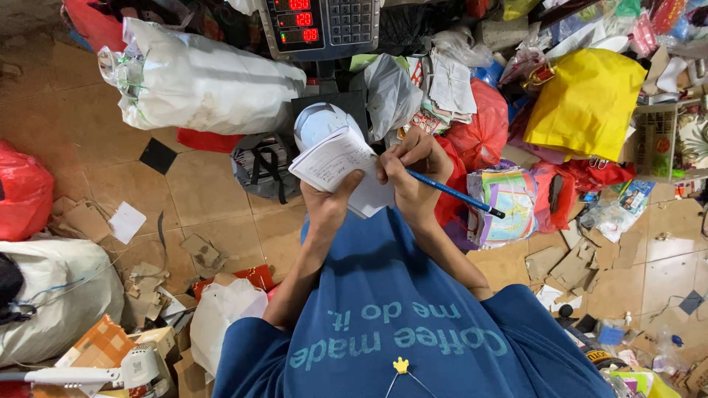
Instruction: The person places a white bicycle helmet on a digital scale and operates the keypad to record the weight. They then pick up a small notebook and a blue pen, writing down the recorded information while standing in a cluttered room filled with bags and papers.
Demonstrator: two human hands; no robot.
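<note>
Biggest thing in view: a white sack (206, 81) lying on the tiled floor (221, 199), w/ a yellow bag (586, 99) off to the right among red bags and loose paper. Between them stands a weighing scale (318, 26), red digits lit on its display. Below that, close to the chest, the left hand (328, 203) is closed round a small notepad (333, 158), thumb clamped over the lower edge, pad tilted up toward the face. The right hand (413, 173) pinches a blue pencil (456, 194), tip down on the pad's right side, prob. mid-stroke, though the tip itself is hidden by the fingers. To write well here: keep the left thumb pressing the sheets flat so the page doesn't flap, brace the right wrist against the pad's edge, light pressure, short strokes, since nothing solid backs the paper.
</note>
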